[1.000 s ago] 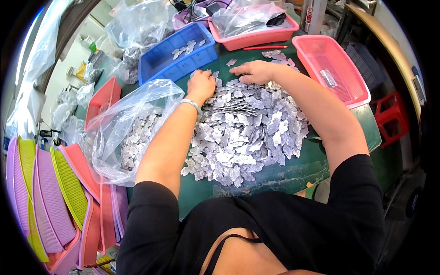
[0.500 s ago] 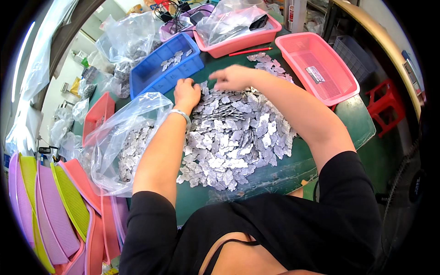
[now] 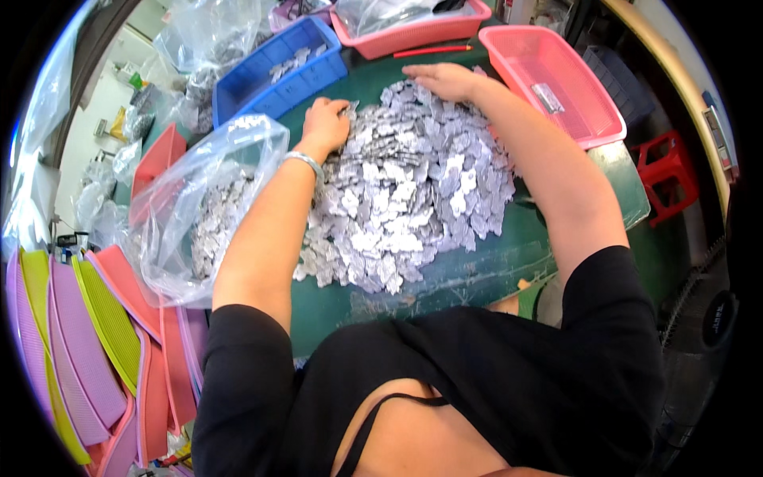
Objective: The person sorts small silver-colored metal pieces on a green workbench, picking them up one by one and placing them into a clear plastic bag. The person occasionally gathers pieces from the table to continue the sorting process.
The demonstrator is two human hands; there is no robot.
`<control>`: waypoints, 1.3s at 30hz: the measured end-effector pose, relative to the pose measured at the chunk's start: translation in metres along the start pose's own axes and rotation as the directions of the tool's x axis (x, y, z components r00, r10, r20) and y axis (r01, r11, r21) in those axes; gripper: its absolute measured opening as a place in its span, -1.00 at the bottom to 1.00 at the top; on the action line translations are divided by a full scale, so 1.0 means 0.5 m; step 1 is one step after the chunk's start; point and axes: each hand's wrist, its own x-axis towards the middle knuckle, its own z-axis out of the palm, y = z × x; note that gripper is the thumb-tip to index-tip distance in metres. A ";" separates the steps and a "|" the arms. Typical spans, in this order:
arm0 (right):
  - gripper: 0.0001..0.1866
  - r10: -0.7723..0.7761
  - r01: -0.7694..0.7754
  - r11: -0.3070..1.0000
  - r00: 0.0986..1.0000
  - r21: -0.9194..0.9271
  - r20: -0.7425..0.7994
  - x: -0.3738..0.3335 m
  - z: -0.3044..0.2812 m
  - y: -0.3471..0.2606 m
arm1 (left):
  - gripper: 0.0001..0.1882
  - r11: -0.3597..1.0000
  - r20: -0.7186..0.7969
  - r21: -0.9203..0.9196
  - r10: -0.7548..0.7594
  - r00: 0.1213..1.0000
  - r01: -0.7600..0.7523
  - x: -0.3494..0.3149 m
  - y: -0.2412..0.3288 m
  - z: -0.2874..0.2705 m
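Note:
A wide heap of flat, silvery metal pieces point(image 3: 389, 191) with wavy outlines covers the middle of the green table. My left hand point(image 3: 326, 126) is at the heap's far left side, its fingers bent and pinching at a small metal piece point(image 3: 352, 106). At the far right edge, my right hand point(image 3: 445, 81) reaches over the pieces with its fingers stretched out to the left. Pieces under its palm and forearm are hidden. A clear plastic bag point(image 3: 171, 254) with more such pieces lies left of my left forearm.
Beyond my left hand stands a blue bin point(image 3: 270, 95) with a few pieces inside. A pink basket point(image 3: 592, 111) is at the far right, a red pencil point(image 3: 433, 51) beside it. Colourful baskets point(image 3: 87, 342) are stacked at lower left; a red stool point(image 3: 668, 175) stands right of the table.
My right hand has moved right and farther away over the heap, its fingers now straighter. My left hand stays at the heap's left side. The whole view has shifted, so things appear higher.

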 end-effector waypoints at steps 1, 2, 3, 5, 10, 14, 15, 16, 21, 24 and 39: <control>-0.58 -0.050 0.049 0.997 0.999 0.064 0.010 -0.007 0.002 -0.001 | -0.67 1.000 0.008 -0.007 0.028 1.000 -0.028 -0.007 0.007 -0.005; -0.57 -0.103 0.100 0.987 0.995 0.129 0.015 -0.017 -0.006 -0.021 | -0.67 0.999 0.019 -0.029 0.019 1.000 -0.018 -0.014 0.011 -0.011; -0.57 -0.087 0.079 0.992 0.994 0.103 0.069 -0.026 -0.009 -0.044 | -0.67 1.000 0.056 -0.017 0.008 0.998 -0.007 -0.022 0.014 -0.020; -0.54 -0.110 0.117 0.991 0.988 -0.057 0.110 -0.038 -0.003 -0.065 | -0.67 1.000 0.089 -0.008 0.011 0.996 -0.010 -0.032 0.020 -0.031; -0.49 -0.055 0.054 0.983 0.999 -0.178 0.003 -0.067 -0.013 -0.126 | -0.64 0.996 0.151 0.008 0.091 0.984 -0.094 -0.054 0.012 -0.041; -0.54 -0.094 0.036 0.966 0.972 -0.256 -0.216 -0.142 -0.073 -0.186 | -0.66 0.982 -0.068 -0.134 0.122 0.990 -0.130 -0.132 0.063 -0.082; -0.56 0.034 -0.066 0.982 0.984 -0.179 -0.174 -0.180 -0.093 -0.204 | -0.67 0.969 -0.127 -0.184 0.143 0.982 -0.165 -0.154 0.072 -0.089; -0.57 0.144 -0.157 0.982 0.982 -0.104 -0.122 -0.227 -0.110 -0.240 | -0.68 0.962 -0.156 -0.198 0.159 0.975 -0.188 -0.183 0.077 -0.103; -0.59 0.028 -0.079 0.976 0.970 -0.203 -0.243 -0.400 -0.074 -0.246 | -0.75 0.910 -0.239 -0.302 0.214 0.947 -0.282 -0.327 0.109 -0.139; -0.61 0.091 -0.113 0.990 0.969 -0.085 -0.230 -0.453 -0.022 -0.287 | -0.77 0.872 -0.219 -0.462 0.067 0.973 -0.165 -0.412 0.114 -0.145; -0.47 -0.161 0.149 0.987 0.905 -0.062 -0.393 -0.422 0.238 -0.497 | -0.81 0.557 0.071 -0.805 -0.252 0.965 0.205 -0.627 0.105 -0.112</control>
